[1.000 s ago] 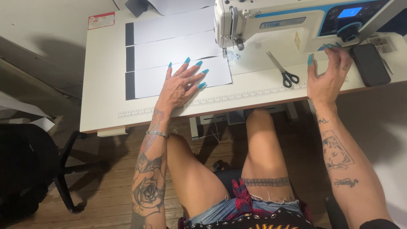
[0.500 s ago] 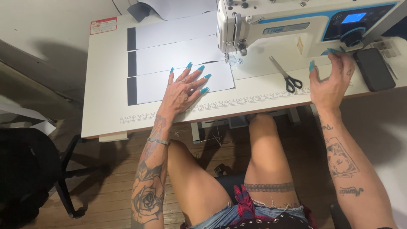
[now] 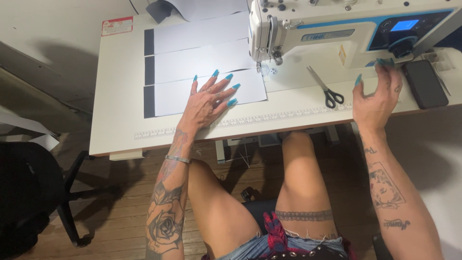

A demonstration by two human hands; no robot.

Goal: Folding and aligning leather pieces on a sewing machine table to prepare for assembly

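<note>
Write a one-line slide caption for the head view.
Left hand flat on the nearest white sheet, right hand at the sewing machine, scissors between.

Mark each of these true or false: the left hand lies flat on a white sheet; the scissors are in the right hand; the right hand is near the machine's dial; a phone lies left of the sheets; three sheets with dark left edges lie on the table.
1. The left hand lies flat on a white sheet. True.
2. The scissors are in the right hand. False: they lie on the table, between the two hands, untouched.
3. The right hand is near the machine's dial. True: its fingertips reach just below it.
4. A phone lies left of the sheets. False: it lies at the table's right end.
5. Three sheets with dark left edges lie on the table. True.
</note>
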